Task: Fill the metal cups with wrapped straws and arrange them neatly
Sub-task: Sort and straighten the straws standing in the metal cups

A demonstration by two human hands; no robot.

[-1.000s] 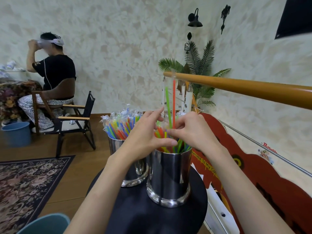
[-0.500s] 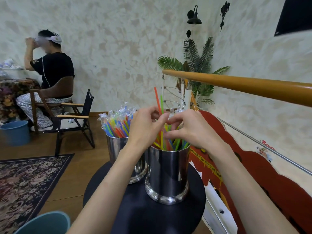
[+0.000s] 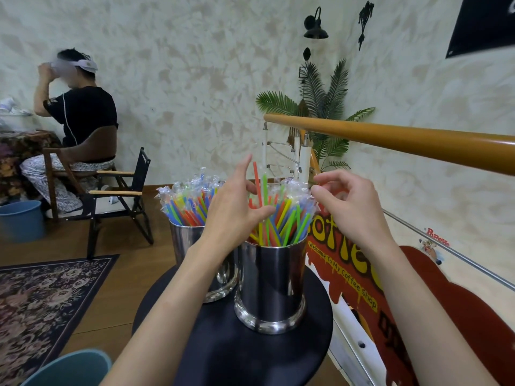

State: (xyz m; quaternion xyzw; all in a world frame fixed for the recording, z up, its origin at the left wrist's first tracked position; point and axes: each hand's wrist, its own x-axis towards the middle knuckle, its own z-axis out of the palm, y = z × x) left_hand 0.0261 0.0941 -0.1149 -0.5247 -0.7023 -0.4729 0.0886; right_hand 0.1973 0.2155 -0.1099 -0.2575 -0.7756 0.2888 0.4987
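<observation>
as before, hands (image 3: pixel 292 210) now apart

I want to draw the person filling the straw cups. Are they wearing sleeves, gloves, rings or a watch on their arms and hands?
No. Both arms are bare for as far up as the picture shows, with no sleeves in view. The left hand and the right hand have no gloves, and no rings, watch or bracelet can be seen on the fingers or wrists.
</observation>
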